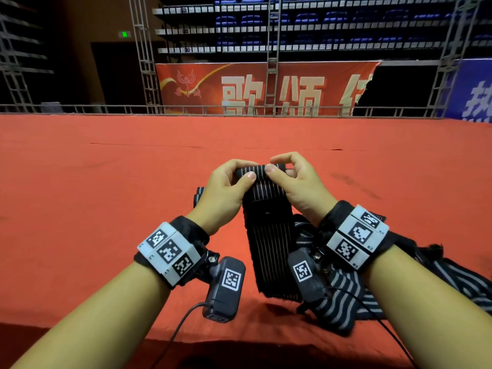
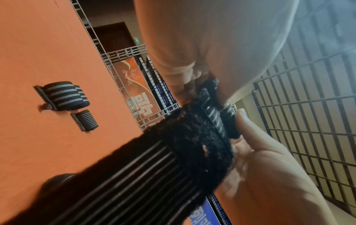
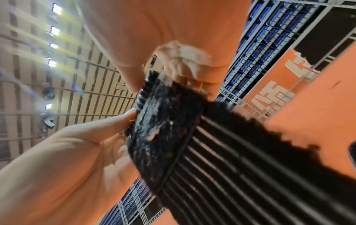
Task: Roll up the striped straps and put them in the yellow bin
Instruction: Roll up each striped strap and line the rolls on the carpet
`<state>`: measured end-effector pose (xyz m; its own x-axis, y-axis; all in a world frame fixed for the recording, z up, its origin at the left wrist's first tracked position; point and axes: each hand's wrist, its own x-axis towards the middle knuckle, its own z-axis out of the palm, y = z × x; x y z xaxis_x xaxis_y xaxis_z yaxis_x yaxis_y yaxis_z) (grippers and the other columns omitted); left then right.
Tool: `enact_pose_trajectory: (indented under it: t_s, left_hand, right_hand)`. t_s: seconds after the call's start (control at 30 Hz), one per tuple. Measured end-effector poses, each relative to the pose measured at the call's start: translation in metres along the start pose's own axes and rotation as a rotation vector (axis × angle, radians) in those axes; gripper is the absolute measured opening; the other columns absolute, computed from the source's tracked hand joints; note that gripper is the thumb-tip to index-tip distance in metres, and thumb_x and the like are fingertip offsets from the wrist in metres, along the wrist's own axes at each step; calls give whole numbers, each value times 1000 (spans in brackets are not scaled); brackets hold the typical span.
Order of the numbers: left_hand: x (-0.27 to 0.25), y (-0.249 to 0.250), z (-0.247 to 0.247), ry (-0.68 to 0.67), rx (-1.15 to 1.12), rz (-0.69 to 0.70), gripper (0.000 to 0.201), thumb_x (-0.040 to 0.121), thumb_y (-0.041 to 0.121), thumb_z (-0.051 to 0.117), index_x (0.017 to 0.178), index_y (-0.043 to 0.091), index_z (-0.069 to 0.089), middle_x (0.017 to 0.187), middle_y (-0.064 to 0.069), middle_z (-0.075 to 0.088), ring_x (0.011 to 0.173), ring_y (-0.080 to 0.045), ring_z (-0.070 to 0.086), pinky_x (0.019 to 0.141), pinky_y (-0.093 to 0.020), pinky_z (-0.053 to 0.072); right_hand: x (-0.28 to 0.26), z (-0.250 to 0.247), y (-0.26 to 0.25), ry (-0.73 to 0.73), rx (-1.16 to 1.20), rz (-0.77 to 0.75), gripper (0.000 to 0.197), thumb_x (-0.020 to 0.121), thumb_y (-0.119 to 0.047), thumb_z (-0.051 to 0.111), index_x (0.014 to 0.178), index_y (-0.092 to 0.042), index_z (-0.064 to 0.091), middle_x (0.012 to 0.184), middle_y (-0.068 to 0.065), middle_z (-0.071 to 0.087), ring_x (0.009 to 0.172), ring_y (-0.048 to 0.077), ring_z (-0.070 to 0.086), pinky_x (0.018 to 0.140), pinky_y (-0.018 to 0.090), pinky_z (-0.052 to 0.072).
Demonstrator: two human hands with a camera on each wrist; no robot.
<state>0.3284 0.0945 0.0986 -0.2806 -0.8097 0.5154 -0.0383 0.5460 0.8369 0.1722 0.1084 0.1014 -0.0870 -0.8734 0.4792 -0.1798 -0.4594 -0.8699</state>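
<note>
A black strap with thin grey stripes [image 1: 273, 246] hangs upright between my hands over the red surface. Its top end is curled into a small roll. My left hand [image 1: 246, 171] pinches the roll's left side with thumb and curled fingers. My right hand [image 1: 278, 167] pinches its right side the same way. The wrist views show the strap's fuzzy black end patch [image 2: 194, 144] [image 3: 163, 129] by the thumbs. A loose heap of wider-striped straps [image 1: 346, 302] lies under my right wrist. Rolled straps [image 2: 65, 97] and a smaller rolled strap [image 2: 85, 120] lie on the surface left of my left hand. No yellow bin is in view.
The red carpeted platform [image 1: 106, 182] stretches far ahead to a metal railing [image 1: 186, 110] with a red banner [image 1: 266, 89] behind it. Its near edge [image 1: 80, 331] runs below my forearms. A black cable [image 1: 175, 331] trails from the left wrist camera.
</note>
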Motion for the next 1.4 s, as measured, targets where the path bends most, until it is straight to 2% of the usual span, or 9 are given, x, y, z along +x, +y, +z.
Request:
enact_pose_trajectory:
  t_s: [0.2,0.33,0.5,0.63,0.73,0.9,1.07,1.3,1.4]
  left_hand:
    - [-1,1,1,-6,-29,12,20,102,10,46,117,3,58,80,3,59,47,7,54,43,-6,37]
    - [1,-3,-2,-13,26,9,18,103,7,43,113,1,57,75,1,56,43,5,52,41,-7,37]
    - [2,-15,-5,42,179,147,14,99,8,50,105,13,61,87,6,64,68,1,58,60,-15,45]
    - [0,-15,-1,14,107,69,12,102,18,48,105,13,59,80,6,61,56,5,55,50,-11,40]
    - [2,-15,0,23,70,31,11,103,18,47,102,11,56,75,3,57,45,5,50,42,-10,36]
    - [4,-22,-3,14,102,91,8,99,16,53,103,23,53,87,-1,61,56,1,53,50,-16,41]
    - [-1,-22,-1,-21,-47,-17,10,102,13,49,111,9,53,81,0,58,53,5,54,48,-9,40]
    - [2,-25,-5,-49,69,111,8,89,21,52,96,22,47,92,-7,58,80,-13,54,73,-35,46]
    - [2,-27,-6,-79,94,116,8,94,18,53,96,24,48,92,-7,59,79,-12,54,71,-31,46]
  right_hand:
    - [0,0,-2,-47,-47,-106,6,93,1,53,98,-4,53,79,14,56,69,19,55,60,30,48]
    - [-2,6,3,-55,-129,-127,14,85,-15,52,99,-13,55,78,8,59,69,21,56,63,37,48]
    - [-1,7,3,-37,-100,-21,6,96,-20,55,94,-15,57,78,4,58,67,12,55,59,28,46]
    - [1,8,1,-5,-113,-99,18,85,-20,55,90,-4,60,79,10,59,71,17,53,66,32,45]
    - [-2,8,2,-31,-117,-94,10,87,-17,56,92,-8,59,81,8,60,73,16,55,68,34,48]
    - [0,7,7,-10,-83,36,6,98,-13,52,93,-10,54,80,3,56,68,9,54,62,22,47]
    - [0,6,7,-45,-48,-8,9,95,-3,53,94,-12,54,83,9,57,71,13,55,63,23,49]
    - [2,10,8,-27,2,94,5,98,-12,51,98,-6,50,76,1,54,58,2,56,53,16,47]
    - [4,10,8,-14,-29,108,15,100,-18,48,87,-11,52,76,0,54,64,6,52,56,15,45]
